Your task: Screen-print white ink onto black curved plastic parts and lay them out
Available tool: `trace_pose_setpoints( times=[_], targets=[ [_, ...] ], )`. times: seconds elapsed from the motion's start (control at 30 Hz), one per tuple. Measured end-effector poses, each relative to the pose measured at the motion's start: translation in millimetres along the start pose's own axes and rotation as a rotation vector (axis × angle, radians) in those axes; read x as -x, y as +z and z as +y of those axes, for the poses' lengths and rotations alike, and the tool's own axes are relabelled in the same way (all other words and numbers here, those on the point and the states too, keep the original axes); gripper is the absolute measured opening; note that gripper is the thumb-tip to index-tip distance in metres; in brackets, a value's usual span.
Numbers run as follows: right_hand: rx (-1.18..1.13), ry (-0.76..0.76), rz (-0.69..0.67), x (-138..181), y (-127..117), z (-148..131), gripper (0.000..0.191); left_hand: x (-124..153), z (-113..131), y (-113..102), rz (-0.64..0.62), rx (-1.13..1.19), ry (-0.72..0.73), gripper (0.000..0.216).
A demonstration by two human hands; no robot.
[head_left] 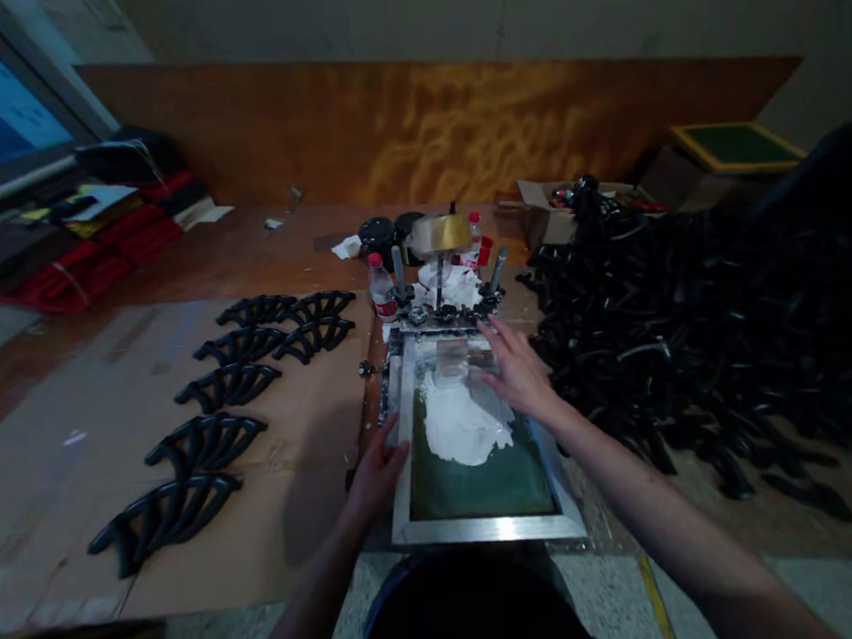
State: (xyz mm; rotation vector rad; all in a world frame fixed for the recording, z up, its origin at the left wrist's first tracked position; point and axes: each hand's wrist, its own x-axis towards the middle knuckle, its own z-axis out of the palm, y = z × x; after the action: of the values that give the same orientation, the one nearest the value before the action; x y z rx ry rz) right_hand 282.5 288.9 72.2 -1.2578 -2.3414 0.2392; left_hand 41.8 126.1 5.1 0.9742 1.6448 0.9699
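Note:
A screen printing frame with a metal rim and green mesh lies in front of me. White ink is spread over the mesh's upper middle. My left hand is at the frame's left rail, thumb on the rim, its other fingers partly hidden. Over the upper right of the frame is my right hand, its fingers spread. Beside its thumb a pale, flat scraper stands in the ink. A clamp with bolts sits at the frame's far end.
Several black ribbed parts lie on cardboard at left. A large heap of black parts fills the right. Behind the frame are a bottle, black tubs and a tape roll. An open carton stands at back right.

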Motion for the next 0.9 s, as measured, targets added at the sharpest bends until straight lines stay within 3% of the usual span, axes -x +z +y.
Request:
trace_pose_setpoints(
  times=[0.07, 0.17, 0.23, 0.4, 0.53, 0.67, 0.8, 0.9],
  targets=[
    [0.150, -0.048, -0.146, -13, 14, -19, 0.058, -8, -18, 6, 0.006, -0.065, 0.002, 0.079],
    [0.244, 0.005, -0.391, -16, 28, -30, 0.031, -16, -32, 9, -0.002, -0.136, 0.011, 0.073],
    [0.248, 0.001, -0.445, -9, 36, -31, 0.020, -17, -33, 8, -0.004, -0.151, 0.011, 0.070],
    [0.140, -0.180, -0.359, 34, 50, -36, 0.018, -14, -29, 7, -0.006, -0.145, 0.010, 0.067],
    [0.047, -0.340, -0.437, 66, 42, -34, 0.026, -15, -31, 8, -0.006, -0.156, -0.003, 0.065],
    [-0.042, -0.413, -0.512, 62, 28, -30, 0.019, -16, -33, 9, -0.001, -0.135, 0.012, 0.061],
    [-0.018, -0.360, -0.321, 57, 40, -28, 0.022, -14, -32, 9, -0.005, -0.113, -0.009, 0.066],
    [-0.003, -0.443, -0.270, 76, 52, -23, 0.033, -13, -31, 10, 0.013, -0.107, -0.003, 0.067]
  ],
)
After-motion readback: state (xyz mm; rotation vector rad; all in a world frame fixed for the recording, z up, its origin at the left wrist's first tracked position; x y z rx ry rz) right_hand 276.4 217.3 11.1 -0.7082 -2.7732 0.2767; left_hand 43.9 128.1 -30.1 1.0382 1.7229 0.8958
